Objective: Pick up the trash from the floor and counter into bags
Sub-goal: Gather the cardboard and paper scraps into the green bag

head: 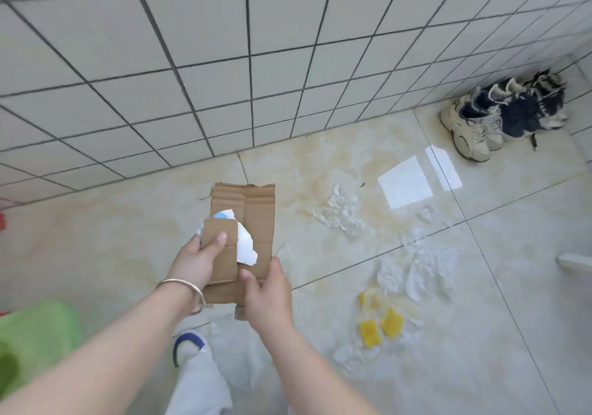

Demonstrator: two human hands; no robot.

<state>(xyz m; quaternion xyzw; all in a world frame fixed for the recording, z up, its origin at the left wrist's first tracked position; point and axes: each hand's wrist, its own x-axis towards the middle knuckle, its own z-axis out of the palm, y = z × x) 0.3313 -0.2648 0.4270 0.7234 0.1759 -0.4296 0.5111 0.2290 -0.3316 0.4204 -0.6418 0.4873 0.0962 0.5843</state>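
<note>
Two bare hands held a stack of trash above the pale glossy tiled floor (480, 286). The left hand (195, 261), with one thin metal bangle (184, 289) on its wrist, pinched a small brown corrugated cardboard piece (221, 254), thumb pressed flat on its upper face and the other fingers curled underneath. Between that piece and a larger torn brown corrugated cardboard sheet (256, 216) behind it lay one torn white paper scrap with a blue corner (246, 245). The right hand (266, 289) gripped the lower edge of the larger sheet, thumb on top and fingers closed around the underside. So two cardboard pieces and one paper scrap were in hand, off the floor.

On the floor to the right lay more trash: one crumpled clear plastic film (342, 212) nearest the wall, a heap of crumpled white tissue paper (419, 267) further right, and three yellow peel-like scraps (381, 321) close together beside a clear wrinkled wrapper (358, 350). How many separate tissues made up the heap could not be told.

In the far corner, against the white tiled wall (224, 62), stood a cluster of worn cream and navy sneakers (503, 113), apparently two pairs, touching each other. One green plastic object (35, 341), blurred, sat at the lower left. One white shoe with a navy toe band (189, 344) and a light grey trouser leg (201, 386) showed below the arms.
</note>
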